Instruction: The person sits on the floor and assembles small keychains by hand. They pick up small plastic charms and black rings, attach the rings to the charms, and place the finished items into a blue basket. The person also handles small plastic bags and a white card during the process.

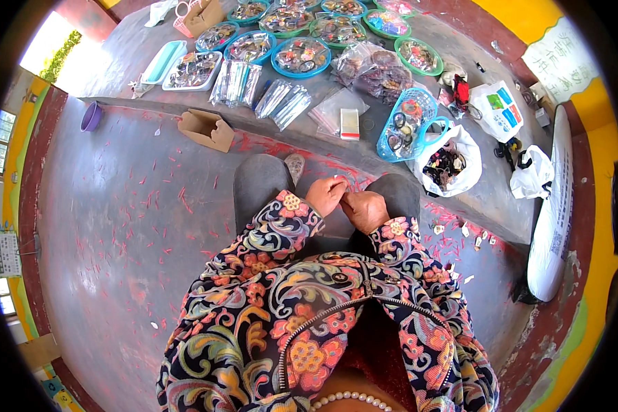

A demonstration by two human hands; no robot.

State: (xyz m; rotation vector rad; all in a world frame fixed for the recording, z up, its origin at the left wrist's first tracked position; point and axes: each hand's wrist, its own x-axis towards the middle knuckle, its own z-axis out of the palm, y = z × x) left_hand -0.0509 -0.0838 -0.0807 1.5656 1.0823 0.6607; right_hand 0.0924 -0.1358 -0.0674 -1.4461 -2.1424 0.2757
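Observation:
My left hand (325, 196) and my right hand (366, 210) meet in front of my knees, fingertips pinched together. Whatever lies between the fingers is too small or hidden to make out. A small reddish spot shows at the left fingertips. Just ahead, on the raised step, lie a white card with a red edge (349, 123) and clear plastic bags (326, 113). Right of them a blue plastic basket (396, 137) holds small round items, next to a white bag (468, 175) filled with dark pieces.
Several basins, among them a blue basin (300, 74) of packaged goods, cover the platform. Bundles of wrapped sticks (235, 84) lie before them. An open cardboard box (216, 136) and a purple bucket (91, 117) stand left. Red scraps (184, 199) litter the floor. A long white roll (555, 220) leans right.

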